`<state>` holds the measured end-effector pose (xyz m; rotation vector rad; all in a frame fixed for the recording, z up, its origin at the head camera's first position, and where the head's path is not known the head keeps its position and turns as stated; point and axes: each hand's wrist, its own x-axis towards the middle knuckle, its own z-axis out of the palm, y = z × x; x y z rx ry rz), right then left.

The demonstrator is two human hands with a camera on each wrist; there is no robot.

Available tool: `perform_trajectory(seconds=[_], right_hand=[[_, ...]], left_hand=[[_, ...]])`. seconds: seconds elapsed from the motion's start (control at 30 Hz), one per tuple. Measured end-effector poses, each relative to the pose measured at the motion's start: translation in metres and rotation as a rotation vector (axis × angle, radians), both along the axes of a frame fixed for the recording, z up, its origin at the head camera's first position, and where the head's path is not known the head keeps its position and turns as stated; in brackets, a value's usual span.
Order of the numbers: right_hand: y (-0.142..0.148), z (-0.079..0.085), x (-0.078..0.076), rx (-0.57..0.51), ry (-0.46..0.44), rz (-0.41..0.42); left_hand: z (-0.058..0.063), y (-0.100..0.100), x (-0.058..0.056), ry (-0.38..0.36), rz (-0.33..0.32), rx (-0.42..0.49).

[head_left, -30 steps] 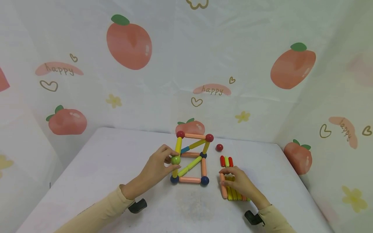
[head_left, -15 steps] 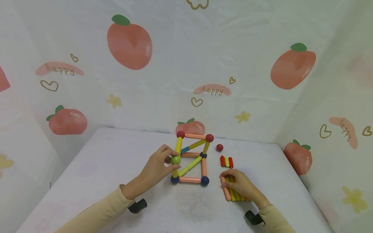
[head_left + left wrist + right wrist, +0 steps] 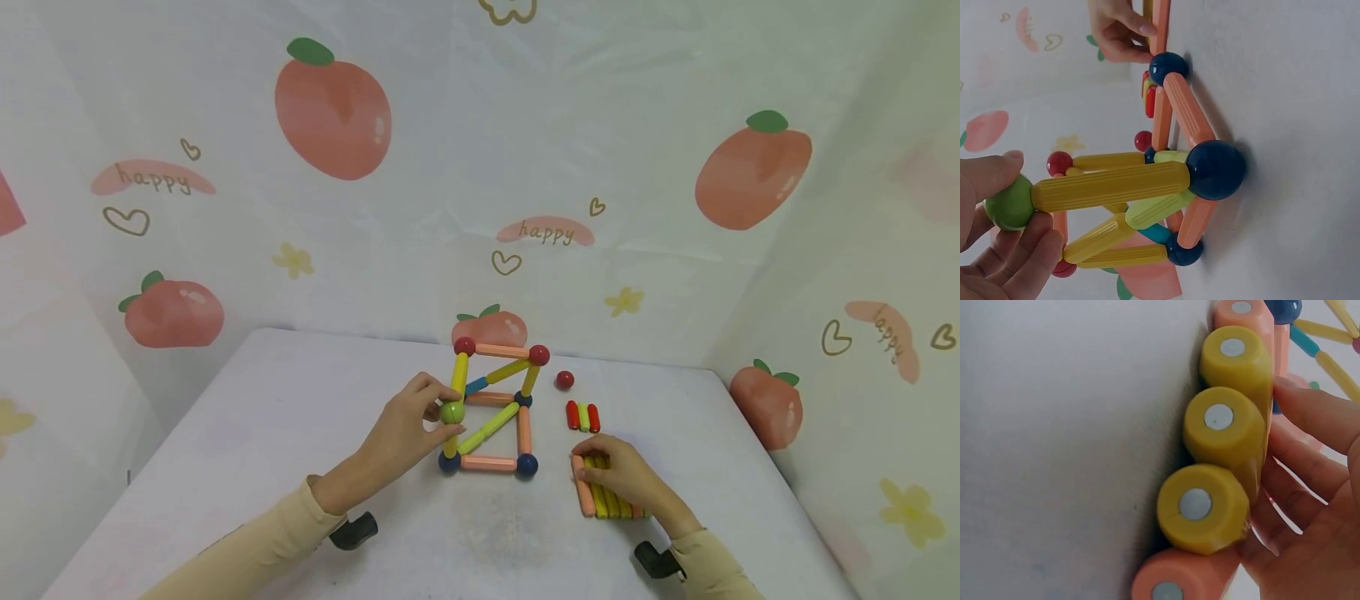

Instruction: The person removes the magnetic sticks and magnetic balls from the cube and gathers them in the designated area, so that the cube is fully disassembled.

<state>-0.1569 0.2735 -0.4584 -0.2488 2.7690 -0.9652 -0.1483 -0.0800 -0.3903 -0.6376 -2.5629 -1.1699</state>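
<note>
My left hand [image 3: 405,433] pinches a green ball [image 3: 1010,203] between thumb and fingers. That ball sits on top of an upright yellow magnetic rod [image 3: 1110,186], whose foot meets a dark blue ball [image 3: 1216,169]. They form the front left corner of a frame of rods and balls, with red balls [image 3: 539,355] at the top rear. Over to the right, my right hand [image 3: 626,475] holds the pink magnetic rod [image 3: 585,493] at the left end of a row. Yellow rods [image 3: 1232,356] lie close beside it, partly under that hand.
Behind the right hand lie three short rods [image 3: 583,417], two red and one lime. A loose red ball [image 3: 565,380] rests farther back. The white table [image 3: 300,400] meets a printed cloth backdrop [image 3: 420,250] at its rear edge.
My right hand has moved slightly right and nearer, bringing the pink rod against the yellow ones; the row has shifted a little right. The left hand and the frame have stayed still.
</note>
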Motion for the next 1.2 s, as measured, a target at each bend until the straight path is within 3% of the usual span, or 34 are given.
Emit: perform_trajectory(seconds=[0.3,0.43,0.53,0.67,0.77,0.87,1.03,1.2], right_hand=[[-0.002,0.008,-0.002,0.016,0.016,0.044],[-0.014,0.018,-0.003,0.020,0.089,0.027],[-0.034,0.031,-0.003,-0.035,0.171,0.024],[-0.073,0.051,0.001,-0.193,0.264,0.034],[-0.107,0.063,0.004,-0.307,0.294,0.037],[-0.138,0.069,0.006,-0.375,0.309,0.042],[-0.174,0.061,0.004,-0.386,0.376,0.054],[-0.192,0.055,0.001,-0.344,0.467,0.046]], left_hand=[[-0.001,-0.002,-0.002,-0.005,-0.019,-0.036],[0.000,-0.007,-0.006,-0.032,-0.038,-0.039],[0.002,-0.011,-0.014,-0.054,-0.034,-0.007],[0.006,-0.014,-0.034,-0.039,0.004,0.043],[0.008,-0.013,-0.056,-0.035,0.021,0.071],[0.009,-0.011,-0.078,-0.066,-0.005,0.110],[0.001,-0.009,-0.107,-0.170,-0.077,0.129],[-0.006,-0.008,-0.119,-0.264,-0.119,0.150]])
